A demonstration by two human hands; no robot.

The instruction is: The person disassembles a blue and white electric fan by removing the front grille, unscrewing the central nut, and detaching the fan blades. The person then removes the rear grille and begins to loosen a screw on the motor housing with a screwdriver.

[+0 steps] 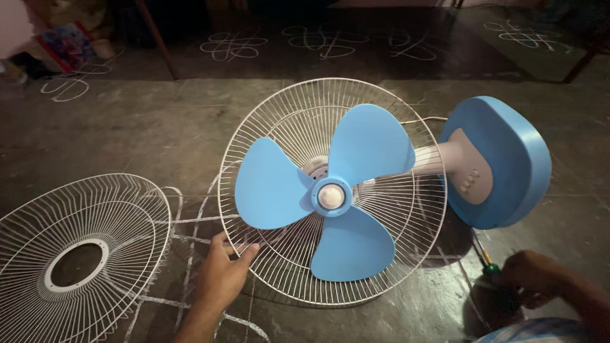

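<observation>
Fingers of our left hand [222, 274] curl onto the lower left rim of the rear guard [286, 127], a round white wire cage, pinching its wires lightly between thumb and fingertips. Our right hand [532, 274] is closed around the green handle of a screwdriver [484, 259], whose dark shaft points up toward the fan base; the hand sits low on the floor [127, 127] at the right, well apart from the cage.

We see the fan lying on its side on that dark stone floor. Its three light blue blades [330, 194] are mounted in front of the rear guard, joined at a blue hub with a pale round cap in the middle. Behind the cage a white neck runs right to the rounded blue base [508, 159], which stands on edge with a grey control panel facing us.

To the left, just beside our left wrist, the front guard [76, 254] lies flat and separate, a white wire dome with an open ring at its centre. White chalk patterns [324, 41] mark the floor along the far side and under the guards.
</observation>
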